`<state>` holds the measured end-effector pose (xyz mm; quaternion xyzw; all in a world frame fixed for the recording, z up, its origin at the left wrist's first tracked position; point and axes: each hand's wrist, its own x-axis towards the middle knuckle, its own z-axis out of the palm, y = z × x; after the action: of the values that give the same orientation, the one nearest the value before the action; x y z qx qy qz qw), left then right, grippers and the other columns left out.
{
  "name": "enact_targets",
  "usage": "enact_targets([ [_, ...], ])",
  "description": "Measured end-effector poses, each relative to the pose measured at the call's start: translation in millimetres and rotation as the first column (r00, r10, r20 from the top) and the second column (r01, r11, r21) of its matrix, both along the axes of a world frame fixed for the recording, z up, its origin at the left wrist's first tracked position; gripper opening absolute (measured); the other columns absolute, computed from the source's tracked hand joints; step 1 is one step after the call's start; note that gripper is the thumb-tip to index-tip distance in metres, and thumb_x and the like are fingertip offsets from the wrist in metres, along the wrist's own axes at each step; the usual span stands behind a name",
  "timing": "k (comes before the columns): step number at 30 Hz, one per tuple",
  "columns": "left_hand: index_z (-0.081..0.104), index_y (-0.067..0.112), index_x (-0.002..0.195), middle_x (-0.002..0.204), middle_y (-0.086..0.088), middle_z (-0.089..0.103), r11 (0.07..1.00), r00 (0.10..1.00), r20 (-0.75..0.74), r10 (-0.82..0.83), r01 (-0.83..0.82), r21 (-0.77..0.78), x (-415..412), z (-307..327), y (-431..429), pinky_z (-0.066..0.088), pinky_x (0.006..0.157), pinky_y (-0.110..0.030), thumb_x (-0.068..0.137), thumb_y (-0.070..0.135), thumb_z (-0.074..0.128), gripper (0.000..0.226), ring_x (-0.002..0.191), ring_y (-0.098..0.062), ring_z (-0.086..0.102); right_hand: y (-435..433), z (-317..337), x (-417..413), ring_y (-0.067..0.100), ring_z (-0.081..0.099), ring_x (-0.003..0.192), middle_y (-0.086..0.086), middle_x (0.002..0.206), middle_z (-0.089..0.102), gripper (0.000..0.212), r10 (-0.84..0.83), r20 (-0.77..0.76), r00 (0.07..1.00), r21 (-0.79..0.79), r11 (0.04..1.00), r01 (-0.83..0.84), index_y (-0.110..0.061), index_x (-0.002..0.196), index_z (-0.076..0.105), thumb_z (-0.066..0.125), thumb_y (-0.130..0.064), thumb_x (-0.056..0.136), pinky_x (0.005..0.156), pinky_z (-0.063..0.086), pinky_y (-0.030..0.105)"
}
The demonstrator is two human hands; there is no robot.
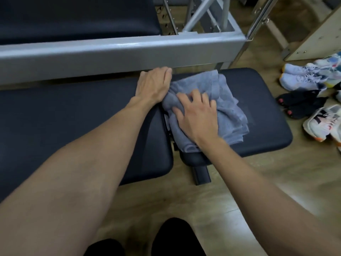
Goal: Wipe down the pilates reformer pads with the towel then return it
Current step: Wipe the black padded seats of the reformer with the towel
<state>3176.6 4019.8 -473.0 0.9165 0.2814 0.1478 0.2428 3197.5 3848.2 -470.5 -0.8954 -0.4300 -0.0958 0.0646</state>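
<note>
A crumpled blue-grey towel (227,106) lies on the small dark pad (263,111) at the right, spilling over the gap toward the long dark pad (64,117). My right hand (195,115) presses down on the towel, fingers spread and curled into the cloth. My left hand (154,85) rests flat at the long pad's far right corner, its fingers against the grey frame rail (110,52) and its edge touching the towel. Another dark pad (73,17) sits beyond the rail.
Several pairs of shoes (304,78) lie on the wooden floor at the right. A wooden box (317,36) stands at the far right. Metal bars (201,13) rise behind the rail. My dark-clad feet (173,239) show at the bottom.
</note>
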Motion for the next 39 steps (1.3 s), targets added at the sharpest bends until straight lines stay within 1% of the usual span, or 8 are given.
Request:
enact_targets([
  [6, 0.057, 0.014, 0.077, 0.096, -0.017, 0.068, 1.0, 0.998, -0.065, 0.013, -0.012, 0.023, -1.5, 4.8, -11.0, 0.037, 0.095, -0.045, 0.104, 0.038, 0.021, 0.051, 0.093, -0.036, 0.06, -81.8, -0.7, -35.3, 0.03, 0.053, 0.091, 0.006, 0.108, 0.058, 0.036, 0.037, -0.023, 0.999, 0.017, 0.999, -0.037, -0.025, 0.122, 0.058, 0.046, -0.046, 0.096, 0.075, 0.039, 0.045],
  [10, 0.048, 0.018, 0.067, 0.087, -0.012, 0.063, 0.998, 0.998, -0.052, 0.046, -0.043, 0.044, 7.0, 0.2, -10.2, 0.033, 0.092, -0.043, 0.104, 0.041, 0.019, 0.052, 0.086, -0.032, 0.058, -62.9, -1.4, -11.4, 0.03, 0.054, 0.089, 0.007, 0.105, 0.057, 0.034, 0.022, -0.035, 0.999, 0.011, 1.0, -0.022, -0.025, 0.119, 0.058, 0.047, -0.045, 0.095, 0.074, 0.04, 0.044],
  [16, 0.056, 0.022, 0.068, 0.08, 0.004, 0.058, 0.993, 0.99, 0.081, 0.113, -0.114, 0.007, 13.6, -22.3, -1.8, 0.028, 0.085, -0.032, 0.101, 0.05, 0.017, 0.058, 0.073, -0.015, 0.045, 43.8, -10.4, 103.9, 0.036, 0.053, 0.107, 0.012, 0.118, 0.057, 0.037, -0.08, -0.001, 0.997, 0.033, 0.996, 0.08, -0.023, 0.123, 0.055, 0.045, -0.047, 0.095, 0.084, 0.039, 0.05],
  [20, 0.055, 0.023, 0.074, 0.087, -0.003, 0.06, 0.991, 0.997, -0.004, 0.076, -0.075, 0.114, 15.4, -20.9, -2.6, 0.032, 0.093, -0.041, 0.101, 0.051, 0.016, 0.055, 0.077, -0.022, 0.05, 73.8, -10.1, 129.5, 0.037, 0.05, 0.114, 0.014, 0.124, 0.055, 0.041, -0.144, -0.025, 0.989, 0.023, 0.989, 0.144, -0.021, 0.123, 0.055, 0.04, -0.048, 0.096, 0.09, 0.036, 0.05],
  [23, 0.063, 0.02, 0.094, 0.099, -0.007, 0.067, 0.989, 0.997, -0.049, 0.059, -0.051, 0.141, 14.6, -13.9, -5.8, 0.033, 0.094, -0.043, 0.101, 0.048, 0.017, 0.055, 0.091, -0.027, 0.059, 48.3, -5.3, 109.4, 0.036, 0.05, 0.111, 0.013, 0.121, 0.055, 0.04, -0.138, -0.032, 0.99, 0.026, 0.99, 0.139, -0.022, 0.124, 0.053, 0.04, -0.047, 0.097, 0.088, 0.036, 0.049],
  [27, 0.063, 0.018, 0.101, 0.101, -0.01, 0.071, 0.98, 0.993, -0.088, 0.082, -0.065, 0.186, 16.4, -6.3, -16.7, 0.033, 0.093, -0.045, 0.102, 0.044, 0.017, 0.053, 0.092, -0.031, 0.062, -28.2, 0.8, 65.9, 0.032, 0.053, 0.099, 0.008, 0.111, 0.057, 0.035, -0.087, -0.052, 0.995, 0.014, 0.996, 0.087, -0.023, 0.118, 0.055, 0.043, -0.047, 0.095, 0.08, 0.038, 0.045],
  [34, 0.061, 0.018, 0.078, 0.099, -0.013, 0.068, 0.992, 1.0, -0.019, 0.024, -0.026, -0.121, 69.1, 13.2, -58.4, 0.033, 0.104, -0.05, 0.102, 0.046, 0.022, 0.054, 0.102, -0.032, 0.059, -135.7, -2.7, 22.5, 0.024, 0.054, 0.087, 0.002, 0.105, 0.058, 0.042, -0.106, -0.079, 0.991, 0.057, 0.992, 0.111, -0.026, 0.12, 0.059, 0.039, -0.053, 0.095, 0.076, 0.039, 0.041],
  [39, 0.068, 0.005, 0.086, 0.099, -0.016, 0.068, 0.993, 0.996, 0.058, 0.063, -0.056, -0.105, 87.8, 2.5, -48.0, 0.04, 0.099, -0.048, 0.104, 0.043, 0.022, 0.062, 0.099, -0.033, 0.06, -105.0, -6.4, 57.9, 0.029, 0.056, 0.084, 0.005, 0.099, 0.059, 0.043, -0.163, -0.034, 0.986, 0.06, 0.984, 0.165, -0.025, 0.119, 0.06, 0.04, -0.052, 0.093, 0.071, 0.04, 0.042],
])
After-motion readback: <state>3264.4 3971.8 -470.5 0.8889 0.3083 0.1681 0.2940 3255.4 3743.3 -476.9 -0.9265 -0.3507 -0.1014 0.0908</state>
